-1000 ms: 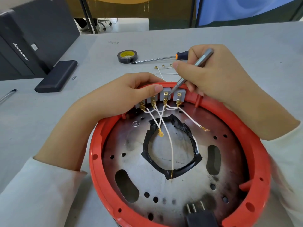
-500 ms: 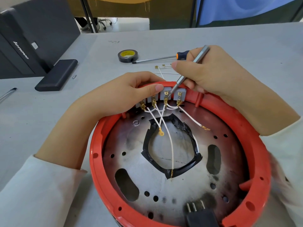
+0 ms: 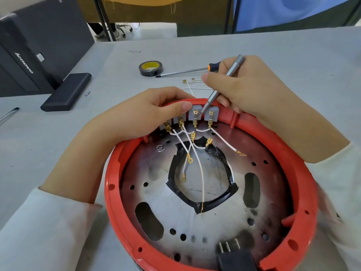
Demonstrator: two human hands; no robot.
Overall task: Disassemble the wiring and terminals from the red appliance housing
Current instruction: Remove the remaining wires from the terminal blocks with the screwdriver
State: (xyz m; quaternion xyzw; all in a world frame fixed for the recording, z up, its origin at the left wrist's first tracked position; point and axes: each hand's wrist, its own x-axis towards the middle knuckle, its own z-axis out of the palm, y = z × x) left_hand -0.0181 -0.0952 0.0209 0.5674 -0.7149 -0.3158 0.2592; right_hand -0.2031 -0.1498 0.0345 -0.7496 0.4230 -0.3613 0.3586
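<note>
A: Where is the red housing (image 3: 304, 218)?

B: On the grey table (image 3: 254, 47), right in front of the person, open side up, with its metal plate (image 3: 214, 222) showing.

A: And the hands?

B: The left hand (image 3: 136, 118) curls over the far rim, thumb pressing the grey terminal blocks (image 3: 195, 114). The right hand (image 3: 254, 90) pinches a slim grey screwdriver (image 3: 220, 87), its tip touching the gold terminal on the 3rd of 4 blocks.

A: The wiring?

B: White wires (image 3: 201, 173) with gold connectors trail over the plate and the black taped ring (image 3: 218, 202). 2 connectors hang loose.

A: Anything else?

B: An orange-handled screwdriver (image 3: 183, 71) lies touching a tape roll (image 3: 150, 68).
</note>
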